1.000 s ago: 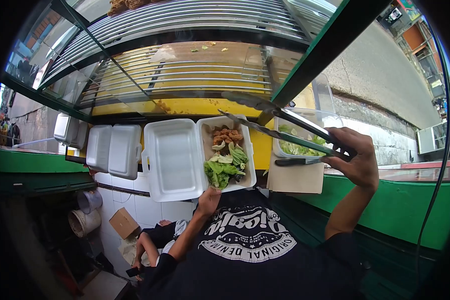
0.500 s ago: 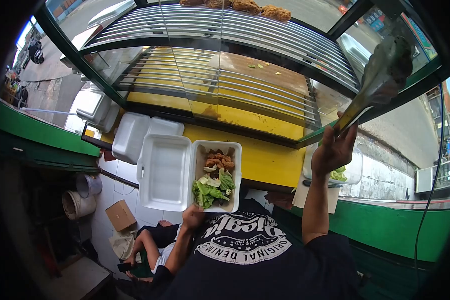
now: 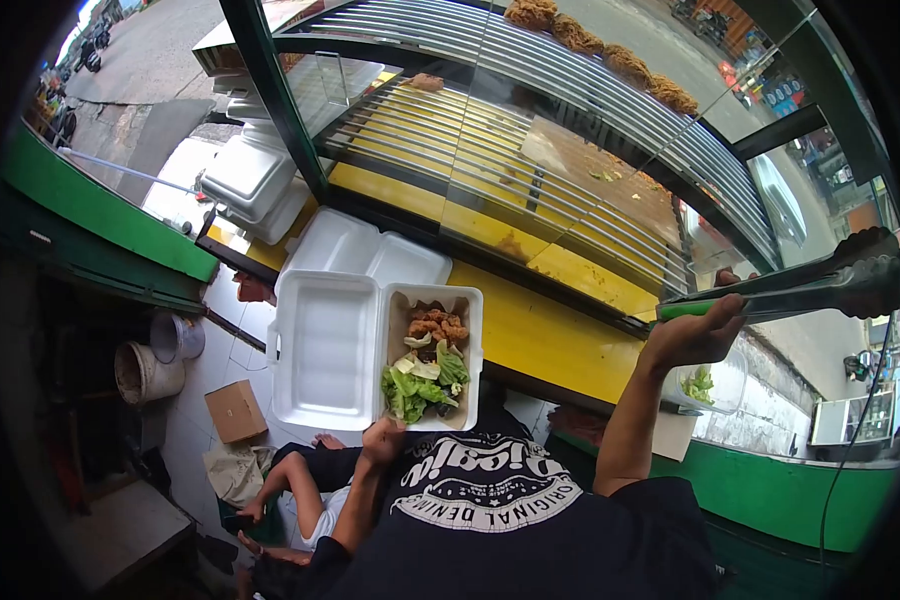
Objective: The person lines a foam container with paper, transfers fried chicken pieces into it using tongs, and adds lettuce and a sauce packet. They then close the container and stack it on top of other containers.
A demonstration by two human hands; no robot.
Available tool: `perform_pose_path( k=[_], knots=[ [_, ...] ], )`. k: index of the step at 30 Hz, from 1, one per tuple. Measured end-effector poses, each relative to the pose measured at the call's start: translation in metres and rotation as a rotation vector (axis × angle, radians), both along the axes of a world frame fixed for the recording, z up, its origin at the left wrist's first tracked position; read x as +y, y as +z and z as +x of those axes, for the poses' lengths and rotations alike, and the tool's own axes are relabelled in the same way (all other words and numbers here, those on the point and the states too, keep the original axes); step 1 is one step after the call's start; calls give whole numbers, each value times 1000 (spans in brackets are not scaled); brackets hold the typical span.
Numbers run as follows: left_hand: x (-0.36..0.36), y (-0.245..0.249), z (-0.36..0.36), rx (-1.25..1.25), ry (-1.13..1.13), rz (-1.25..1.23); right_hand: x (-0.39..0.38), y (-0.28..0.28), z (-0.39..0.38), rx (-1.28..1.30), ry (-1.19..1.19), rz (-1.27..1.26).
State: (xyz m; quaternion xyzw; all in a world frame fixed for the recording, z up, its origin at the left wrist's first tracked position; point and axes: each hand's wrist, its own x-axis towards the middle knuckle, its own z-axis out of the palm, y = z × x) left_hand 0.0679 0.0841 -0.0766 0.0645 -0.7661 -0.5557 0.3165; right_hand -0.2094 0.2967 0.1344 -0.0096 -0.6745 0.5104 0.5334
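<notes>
My left hand (image 3: 383,438) grips the lower edge of an open white foam takeaway box (image 3: 327,350). Chopped lettuce (image 3: 418,388) fills the lower part of the box's right half. Above it, on a brown paper liner, lie pieces of fried chicken (image 3: 436,323). The lid half on the left is bare. Out to the right, my right hand (image 3: 692,338) is closed around metal tongs (image 3: 820,285) with a green handle. Their scalloped ends point right, with nothing visible between them.
A glass display case (image 3: 570,190) with slatted racks stands ahead, fried chicken pieces (image 3: 625,65) on its top rack. Stacked foam boxes (image 3: 255,180) sit at left. A tub of lettuce (image 3: 698,385) is below my right hand. Another person (image 3: 295,485) sits low at left, holding something dark.
My right hand has lowered and the tongs have swung from pointing up to pointing right. The view has turned, so the case appears tilted. My left hand still holds the box.
</notes>
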Motion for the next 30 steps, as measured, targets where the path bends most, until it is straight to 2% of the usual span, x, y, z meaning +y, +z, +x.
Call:
perform_pose_path(
  k=[4,6,9,11,12,13,15,17,18,20,21,22,24,26,27,28,30],
  knots=[
    [-22,-7,-10,13,-12,-99,-40,-3,3,58,168,-36],
    [-32,-7,-15,1,-89,-45,-55,-3,6,58,216,76],
    [-39,-12,-26,63,-171,-75,-75,-7,8,62,428,104],
    [-40,-31,-32,142,-246,103,-77,-10,12,95,533,119],
    [-41,-36,-33,136,-266,102,-76,-12,16,108,553,130],
    [-42,-41,-35,158,-323,183,-68,-19,20,106,538,126],
    [-43,-36,-38,180,-387,266,-35,-50,36,21,320,366],
    [-46,-21,-38,121,-369,74,3,-104,62,-115,228,360],
    [-47,-19,-38,123,-374,76,19,-122,82,-225,209,379],
    [-47,-20,-35,48,-419,186,48,-151,124,-428,161,424],
    [-47,-43,-30,25,-569,648,60,-160,139,-524,128,452],
    [-48,-53,-29,23,-575,651,65,-160,148,-527,121,453],
    [-51,-66,-29,-375,-489,734,74,-157,160,-727,13,535],
    [-59,-80,-29,-321,-593,761,82,-156,153,-755,-23,551],
    [-61,-89,-29,-263,-685,791,87,-155,145,-822,-66,679],
    [-56,-105,-29,-267,-698,787,89,-153,134,-890,-109,808],
    [-44,-136,-34,41,-453,131,76,-118,93,-1057,-50,861]
  ],
)
